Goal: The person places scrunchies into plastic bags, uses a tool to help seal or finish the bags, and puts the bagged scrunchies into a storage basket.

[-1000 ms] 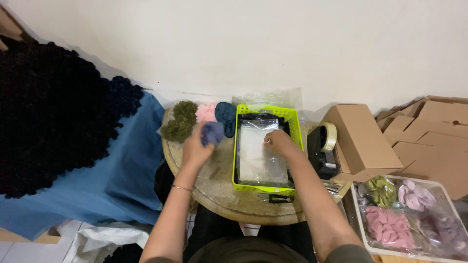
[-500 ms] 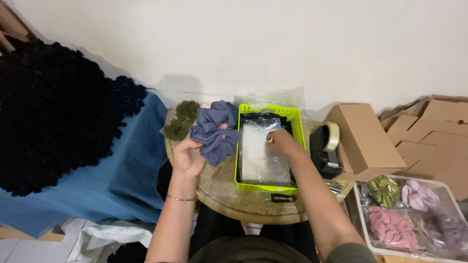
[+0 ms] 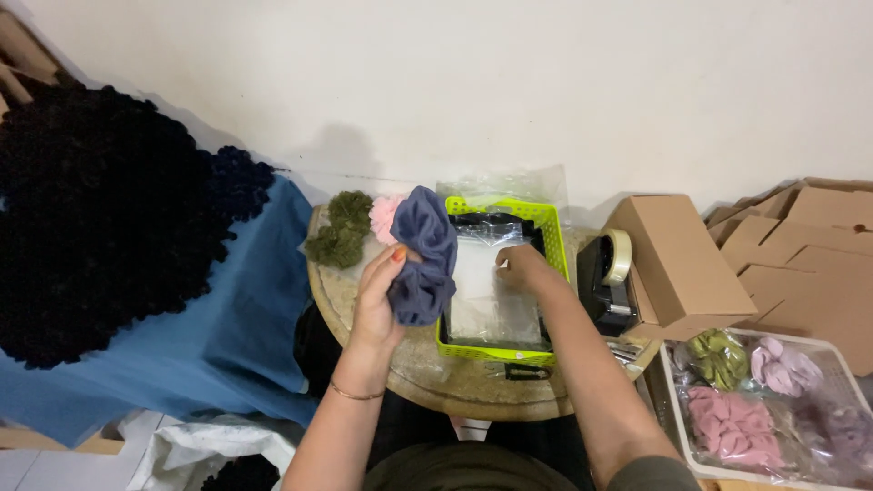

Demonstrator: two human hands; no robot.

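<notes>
Centre frame, the left hand [image 3: 380,295] grips a blue-grey scrunchie [image 3: 422,256] above the round table [image 3: 436,377] — the right hand [image 3: 520,267] pinches a clear bag [image 3: 491,291] in the yellow-green basket [image 3: 496,349]. Best to hold the bag's mouth wide open.

The blue-grey scrunchie [image 3: 421,257] covers the fingers of the left hand [image 3: 379,295] and part of the pink scrunchie [image 3: 386,216] behind it, so how far that grip closes cannot be told. The right hand [image 3: 520,268] hides part of the clear bags [image 3: 491,289] in the green basket [image 3: 498,351]; its fingertips cannot be made out. At lower right, the white bin [image 3: 670,391] and the cardboard boxes [image 3: 800,264] run off the frame edge
</notes>
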